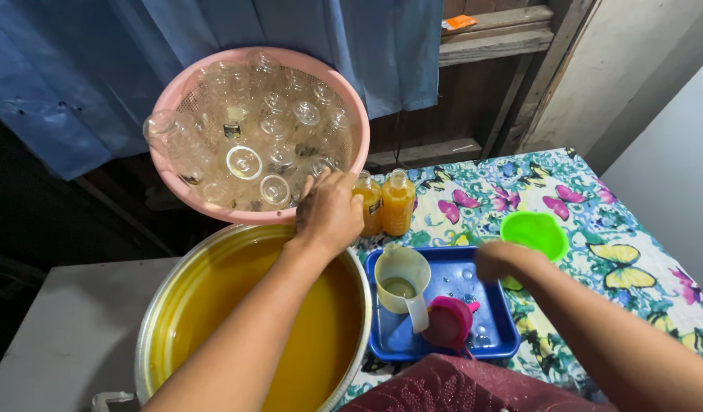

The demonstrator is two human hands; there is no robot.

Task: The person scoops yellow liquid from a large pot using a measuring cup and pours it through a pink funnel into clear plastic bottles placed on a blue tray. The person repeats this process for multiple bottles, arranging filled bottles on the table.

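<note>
Head view: left hand [330, 210] grasps an empty bottle [318, 169] in the pink basket [185, 84] at 12 o'clock; lift straight. Right hand [495, 261], clenched, touches the green funnel [536, 233].

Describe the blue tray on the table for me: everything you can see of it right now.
The blue tray is a shallow rectangular plastic tray with a raised rim and rounded corners, lying flat on the butterfly-print tablecloth, beside the big metal pot of yellow liquid. Water droplets bead its wet floor. In it stand a cream jug holding a little liquid and a pink funnel. The right hand hovers over its far right edge; contact is unclear.
</note>
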